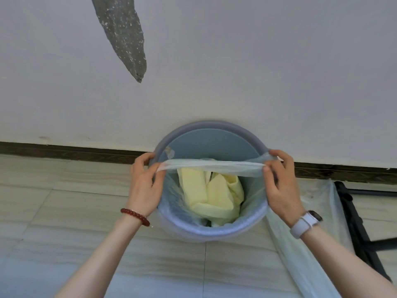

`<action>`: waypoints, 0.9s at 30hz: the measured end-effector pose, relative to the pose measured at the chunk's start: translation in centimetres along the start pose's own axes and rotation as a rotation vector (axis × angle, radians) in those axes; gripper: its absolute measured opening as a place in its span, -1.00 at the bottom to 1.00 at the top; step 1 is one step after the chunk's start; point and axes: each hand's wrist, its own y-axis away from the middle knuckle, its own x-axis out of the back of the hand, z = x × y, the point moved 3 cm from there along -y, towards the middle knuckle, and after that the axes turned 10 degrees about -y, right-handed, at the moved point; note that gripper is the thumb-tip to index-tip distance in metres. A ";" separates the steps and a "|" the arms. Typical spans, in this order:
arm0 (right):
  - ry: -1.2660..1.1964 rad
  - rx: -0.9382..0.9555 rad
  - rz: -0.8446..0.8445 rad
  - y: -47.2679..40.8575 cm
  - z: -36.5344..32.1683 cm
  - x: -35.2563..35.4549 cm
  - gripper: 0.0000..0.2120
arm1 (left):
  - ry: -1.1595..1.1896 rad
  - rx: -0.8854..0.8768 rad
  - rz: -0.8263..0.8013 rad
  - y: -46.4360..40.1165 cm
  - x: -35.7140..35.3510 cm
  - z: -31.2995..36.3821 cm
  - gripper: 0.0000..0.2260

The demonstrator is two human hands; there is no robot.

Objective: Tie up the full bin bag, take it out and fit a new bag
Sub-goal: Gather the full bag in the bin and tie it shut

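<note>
Now | left hand [144, 186], right hand [281, 183] pinch bag rim [211, 166] | bin [206, 130] base hidden

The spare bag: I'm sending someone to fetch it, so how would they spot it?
Start at the round blue bin against the white wall. Right of it, the spare bag lies flat on the floor tiles, beside a black frame. It's pale, translucent and empty.

A person's left hand [144, 186] and right hand [281, 183] pinched the far edge of a translucent bin bag [211, 166], stretched taut across a round blue bin [206, 134] holding yellow waste [211, 194], against a white wall [236, 61].
</note>
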 end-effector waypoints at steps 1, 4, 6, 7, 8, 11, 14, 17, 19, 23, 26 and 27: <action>-0.001 0.008 0.030 -0.2 -0.1 -0.1 -0.73 | 0.047 0.028 0.021 -0.1 -0.1 0.4 -0.79; -0.010 -0.013 0.087 -1.1 -0.2 -0.3 -0.72 | 0.060 0.081 0.055 -1.3 0.2 1.7 -0.75; 0.015 -0.093 0.060 -1.4 -0.1 -0.2 -0.69 | -0.029 0.091 0.027 -1.9 0.5 1.9 -0.73; 0.059 -0.148 0.037 -1.4 0.0 0.0 -0.68 | -0.097 0.081 0.013 -2.0 0.8 1.8 -0.72; 0.131 -0.187 0.015 -1.2 0.1 0.4 -0.67 | -0.158 0.062 0.010 -1.9 1.1 1.6 -0.72; 0.381 -0.064 -0.006 -0.4 -0.2 1.6 -0.74 | -0.275 0.044 0.019 -1.2 2.3 0.9 -0.70; 0.368 0.009 0.002 -0.2 -0.7 2.3 -0.75 | -0.407 0.067 -0.047 -0.4 3.2 0.1 -0.64; 0.262 -0.008 0.009 -0.6 -1.7 2.0 -0.84 | -0.460 0.107 -0.130 -0.1 4.7 -0.2 -0.49; 0.271 -0.010 -0.018 -0.7 -2.2 1.4 -0.82 | -0.456 0.103 -0.102 -0.2 6.2 -0.1 -0.48; 0.320 -0.091 -0.073 -0.9 -2.8 1.1 -0.79 | -0.022 0.073 -0.166 -0.1 6.9 1.4 -0.84; 0.090 -0.174 -0.098 -1.7 -4.0 1.4 -0.89 | 0.447 0.122 -0.192 -0.1 6.1 2.3 -0.88; -0.049 -0.224 -0.098 -2.1 -4.3 1.3 -0.92 | 0.544 0.127 -0.192 -0.2 5.9 2.6 -0.84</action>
